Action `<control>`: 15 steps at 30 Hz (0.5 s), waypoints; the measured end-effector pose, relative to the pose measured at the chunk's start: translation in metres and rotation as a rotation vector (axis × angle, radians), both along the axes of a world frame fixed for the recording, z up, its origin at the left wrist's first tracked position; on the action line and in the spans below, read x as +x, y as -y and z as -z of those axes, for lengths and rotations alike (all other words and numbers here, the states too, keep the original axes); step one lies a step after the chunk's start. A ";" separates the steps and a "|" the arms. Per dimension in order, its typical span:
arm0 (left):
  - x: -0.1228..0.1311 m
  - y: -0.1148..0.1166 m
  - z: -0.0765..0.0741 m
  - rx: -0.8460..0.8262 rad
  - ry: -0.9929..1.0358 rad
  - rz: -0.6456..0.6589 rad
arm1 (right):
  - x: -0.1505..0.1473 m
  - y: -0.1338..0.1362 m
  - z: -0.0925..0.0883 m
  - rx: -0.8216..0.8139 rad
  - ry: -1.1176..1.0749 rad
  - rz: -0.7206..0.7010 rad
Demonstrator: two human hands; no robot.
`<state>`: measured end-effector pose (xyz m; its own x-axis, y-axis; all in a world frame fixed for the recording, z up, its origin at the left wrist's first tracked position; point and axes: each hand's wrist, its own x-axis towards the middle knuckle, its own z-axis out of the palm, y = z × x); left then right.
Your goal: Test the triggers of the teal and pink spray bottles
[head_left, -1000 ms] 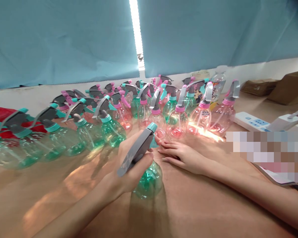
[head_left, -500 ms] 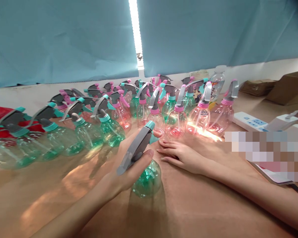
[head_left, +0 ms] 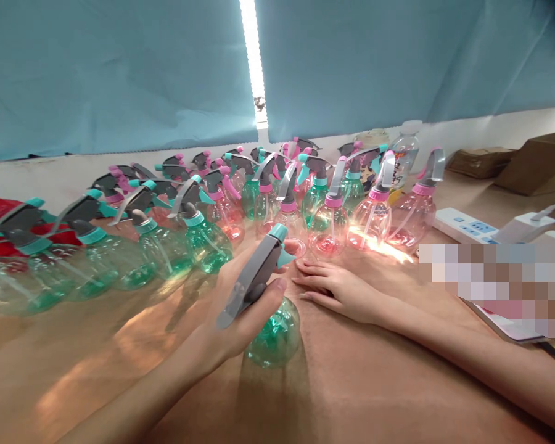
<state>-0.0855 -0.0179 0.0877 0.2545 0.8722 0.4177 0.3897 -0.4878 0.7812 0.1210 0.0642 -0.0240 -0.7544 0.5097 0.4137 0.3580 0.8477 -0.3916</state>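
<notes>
My left hand (head_left: 240, 302) is wrapped round the neck of a clear green spray bottle (head_left: 275, 336) with a grey and teal trigger head. That bottle stands upright on the brown tabletop (head_left: 374, 394), its nozzle pointing away from me; part of its neck is hidden by my thumb. To its right, my right hand (head_left: 335, 288) lies palm down on the tabletop with fingers stretched out, holding nothing. Just beyond my hands stand pink spray bottles (head_left: 329, 231). On the left, a row of green spray bottles (head_left: 208, 246) runs toward the table's left side.
Behind the front rows stand several more spray bottles in pink and green. A clear drink bottle (head_left: 404, 151) is at the back right. A white power strip (head_left: 465, 225) with plugs, a blurred-out device and cardboard boxes (head_left: 536, 163) occupy the right. Something red (head_left: 0, 209) lies far left.
The fingertips of my left hand beyond the trigger have shifted slightly. The held bottle stays in place, and my right hand has not moved.
</notes>
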 end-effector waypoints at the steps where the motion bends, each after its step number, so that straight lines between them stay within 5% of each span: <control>1: 0.000 0.000 0.000 -0.004 0.009 0.002 | 0.000 0.000 0.000 -0.001 0.001 -0.001; 15: 0.005 0.001 -0.002 -0.014 0.010 -0.049 | 0.000 0.000 0.001 0.003 -0.008 -0.006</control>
<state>-0.0804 -0.0191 0.0892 0.2067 0.8895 0.4075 0.4050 -0.4570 0.7919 0.1209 0.0644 -0.0249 -0.7542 0.5035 0.4215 0.3494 0.8512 -0.3916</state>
